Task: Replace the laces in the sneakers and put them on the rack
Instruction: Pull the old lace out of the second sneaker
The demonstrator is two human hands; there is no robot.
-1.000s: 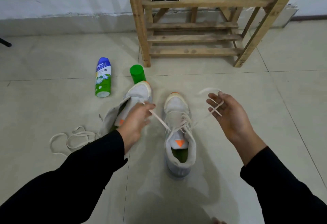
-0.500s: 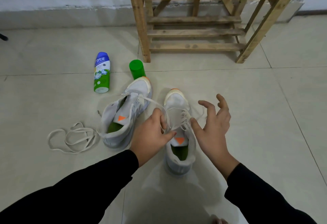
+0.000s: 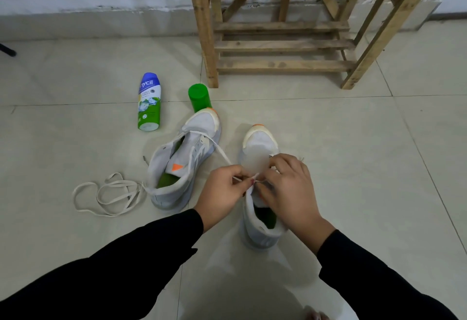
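On a pale tiled floor [image 3: 353, 168], in front of a wooden rack [image 3: 283, 45], both hands meet over one sneaker [image 3: 260, 143]. The left hand [image 3: 222, 193] and right hand [image 3: 290, 191] each pinch its white lace [image 3: 222, 154] between curled fingertips. The second sneaker [image 3: 182, 163] stands just to its left, with a loose lace [image 3: 111, 193] beside its heel and a spray bottle [image 3: 149, 101] beyond.

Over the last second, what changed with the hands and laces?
Both hands closed in over the right-side sneaker: the left hand moved right, the right hand came down from its raised spread; both now pinch its lace. The other sneaker, loose lace, bottle, green can and rack stayed put.
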